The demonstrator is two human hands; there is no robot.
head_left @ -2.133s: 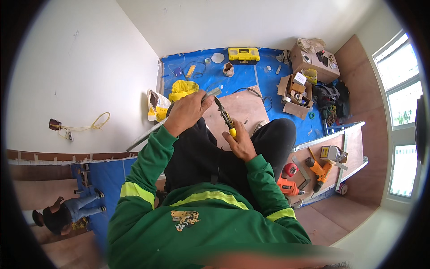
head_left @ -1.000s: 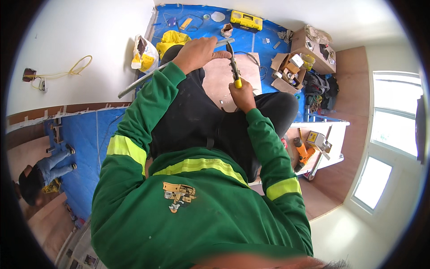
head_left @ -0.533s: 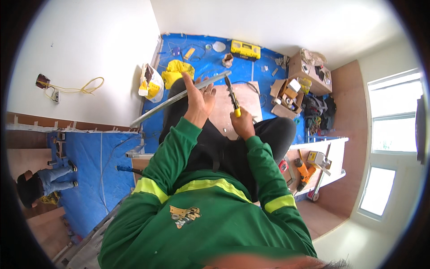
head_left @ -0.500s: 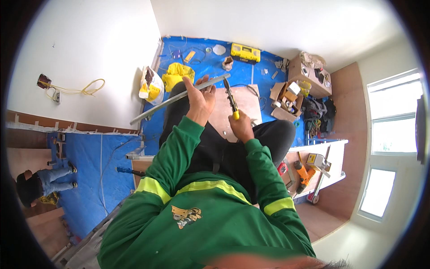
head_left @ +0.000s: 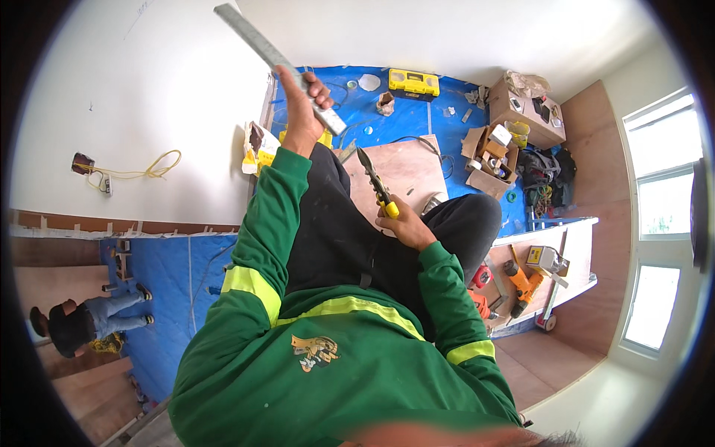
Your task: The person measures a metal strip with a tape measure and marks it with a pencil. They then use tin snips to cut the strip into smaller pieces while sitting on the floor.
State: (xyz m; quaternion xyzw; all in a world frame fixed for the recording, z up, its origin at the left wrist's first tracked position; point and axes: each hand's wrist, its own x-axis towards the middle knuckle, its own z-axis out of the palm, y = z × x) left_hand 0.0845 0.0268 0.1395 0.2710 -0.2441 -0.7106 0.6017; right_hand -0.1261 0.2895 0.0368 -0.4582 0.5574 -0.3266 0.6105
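Note:
A long grey metal profile [head_left: 257, 46] is raised in front of me, slanting from the upper left down toward the middle. My left hand [head_left: 303, 104] is closed around its lower part, fingers wrapped over one side. Lower down and to the right, my right hand [head_left: 407, 223] grips snips with yellow-ended handles [head_left: 378, 184]. Their dark jaws point up and left, apart from the profile. Beneath the snips lies a light brown board [head_left: 406, 162], between my bent legs and the far floor.
Blue sheeting [head_left: 410, 115] covers the floor. Beyond are a yellow toolbox [head_left: 414, 83] and an open cardboard box [head_left: 488, 179]. An orange drill [head_left: 524, 287] lies on a bench at my right. White wall [head_left: 171, 89] rises at the left. Another person [head_left: 86, 324] stands far left.
My left hand has risen and moved left, swinging the profile from a lower-left slant to an upper-left one. The snips, near its end before, are now apart and slightly lower.

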